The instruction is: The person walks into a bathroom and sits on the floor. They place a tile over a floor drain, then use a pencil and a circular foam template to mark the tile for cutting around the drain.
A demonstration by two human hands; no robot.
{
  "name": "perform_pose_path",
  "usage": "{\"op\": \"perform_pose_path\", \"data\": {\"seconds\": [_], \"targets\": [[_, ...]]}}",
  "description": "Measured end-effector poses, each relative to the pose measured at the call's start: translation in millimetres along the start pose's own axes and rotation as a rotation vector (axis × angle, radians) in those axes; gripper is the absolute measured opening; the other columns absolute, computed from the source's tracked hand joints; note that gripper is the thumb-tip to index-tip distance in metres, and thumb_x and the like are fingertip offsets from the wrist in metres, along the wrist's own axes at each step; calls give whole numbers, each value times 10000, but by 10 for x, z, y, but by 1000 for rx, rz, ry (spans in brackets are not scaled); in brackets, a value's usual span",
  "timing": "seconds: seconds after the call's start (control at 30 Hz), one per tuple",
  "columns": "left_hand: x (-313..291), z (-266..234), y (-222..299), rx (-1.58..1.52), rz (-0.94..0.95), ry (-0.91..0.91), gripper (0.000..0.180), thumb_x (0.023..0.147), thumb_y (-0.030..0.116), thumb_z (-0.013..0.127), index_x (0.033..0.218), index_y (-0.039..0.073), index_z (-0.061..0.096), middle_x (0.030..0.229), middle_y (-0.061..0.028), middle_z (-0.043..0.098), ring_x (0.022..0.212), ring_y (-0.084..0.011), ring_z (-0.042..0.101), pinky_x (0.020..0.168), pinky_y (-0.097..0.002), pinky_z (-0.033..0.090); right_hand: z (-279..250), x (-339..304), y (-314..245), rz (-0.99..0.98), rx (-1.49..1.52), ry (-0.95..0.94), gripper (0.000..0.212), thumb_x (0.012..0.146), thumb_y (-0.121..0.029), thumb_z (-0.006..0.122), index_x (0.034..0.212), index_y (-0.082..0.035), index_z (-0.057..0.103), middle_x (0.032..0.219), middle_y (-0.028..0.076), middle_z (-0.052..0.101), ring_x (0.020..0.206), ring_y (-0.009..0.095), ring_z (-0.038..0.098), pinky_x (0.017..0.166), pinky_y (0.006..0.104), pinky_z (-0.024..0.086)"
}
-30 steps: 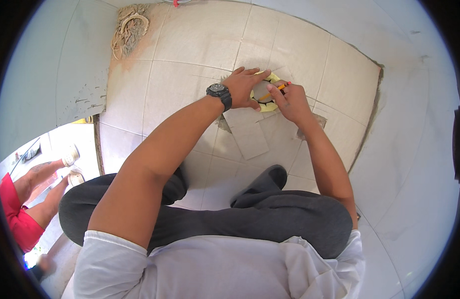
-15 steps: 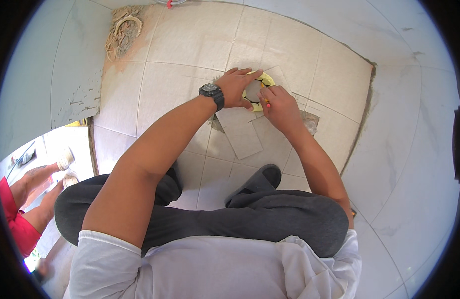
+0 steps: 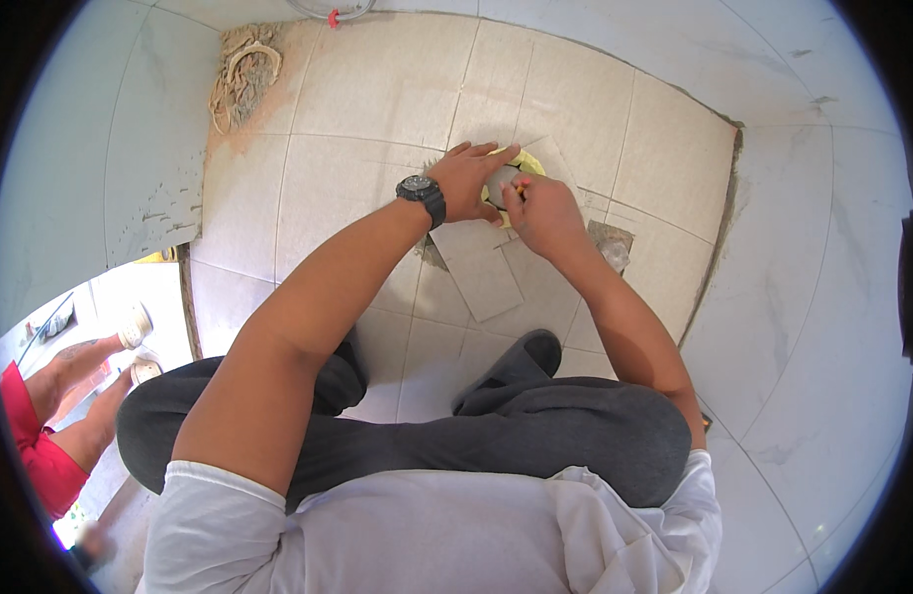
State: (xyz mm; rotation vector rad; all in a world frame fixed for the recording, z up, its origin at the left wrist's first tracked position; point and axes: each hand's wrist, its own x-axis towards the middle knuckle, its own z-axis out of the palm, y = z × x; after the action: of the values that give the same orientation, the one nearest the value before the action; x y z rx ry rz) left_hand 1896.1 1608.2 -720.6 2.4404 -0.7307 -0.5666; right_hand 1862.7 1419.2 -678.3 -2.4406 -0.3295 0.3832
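My left hand (image 3: pixel 463 183), with a black watch on its wrist, spans the left side of a yellow ring (image 3: pixel 535 161), maybe a tape roll. Its fingers lie along the far edge and the thumb at the near edge, holding the ring against a tile piece (image 3: pixel 553 158). A grey surface (image 3: pixel 499 184) shows inside the ring. My right hand (image 3: pixel 550 220) is closed around a thin pencil (image 3: pixel 521 188), mostly hidden by the fingers, at the ring's right inner side. A cut tile piece (image 3: pixel 478 273) lies nearer to me, angled on the floor.
Beige floor tiles (image 3: pixel 362 74) surround the work, with a rough gap (image 3: pixel 612 238) right of my hand. A rubble patch (image 3: pixel 246 74) fills the far left corner. Marbled walls (image 3: pixel 773 267) rise on both sides. Another person's legs (image 3: pixel 70 396) show at lower left.
My right hand has turned and shifted slightly left round the ring, so the pencil is now more hidden. The left hand keeps its hold on the ring. The view has tilted slightly.
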Motion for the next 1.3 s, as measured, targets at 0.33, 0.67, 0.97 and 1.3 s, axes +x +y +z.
{"op": "perform_pose_path", "data": {"seconds": [0.33, 0.67, 0.97, 1.3], "targets": [[-107, -17, 17, -161, 39, 322, 1023, 767, 372, 897, 1576, 57, 357, 1526, -250, 473, 1406, -399, 469, 1192, -472, 355, -451, 14, 831, 425, 686, 403, 478, 1019, -428, 611, 838, 11, 671, 648, 90, 603, 622, 171, 601, 595, 357, 479], [-102, 279, 71, -450, -722, 242, 548, 845, 437, 803, 1096, -46, 745, 884, -155, 754, 870, -264, 735, 815, -377, 574, 165, -12, 802, 442, 305, 41, 478, 881, -458, 746, 901, 18, 708, 806, 217, 712, 796, 393, 706, 743, 461, 542], [434, -376, 541, -1226, -566, 355, 365, 966, 250, 711, 1197, -32, 686, 1033, -91, 729, 908, -174, 703, 816, -300, 565, -619, 201, 1471, 544, 631, 225, 334, 882, -314, 790, 785, -17, 670, 641, 28, 577, 559, 120, 500, 521, 328, 398], [-683, 305, 173, -1015, -1032, 472, 274, 976, 278, 692, 1020, 9, 672, 810, -52, 657, 714, -150, 644, 602, -308, 533, -1040, -47, 2319, 671, -217, 477, 494, 911, -455, 715, 850, 34, 693, 739, 209, 689, 713, 386, 677, 665, 482, 510]]}}
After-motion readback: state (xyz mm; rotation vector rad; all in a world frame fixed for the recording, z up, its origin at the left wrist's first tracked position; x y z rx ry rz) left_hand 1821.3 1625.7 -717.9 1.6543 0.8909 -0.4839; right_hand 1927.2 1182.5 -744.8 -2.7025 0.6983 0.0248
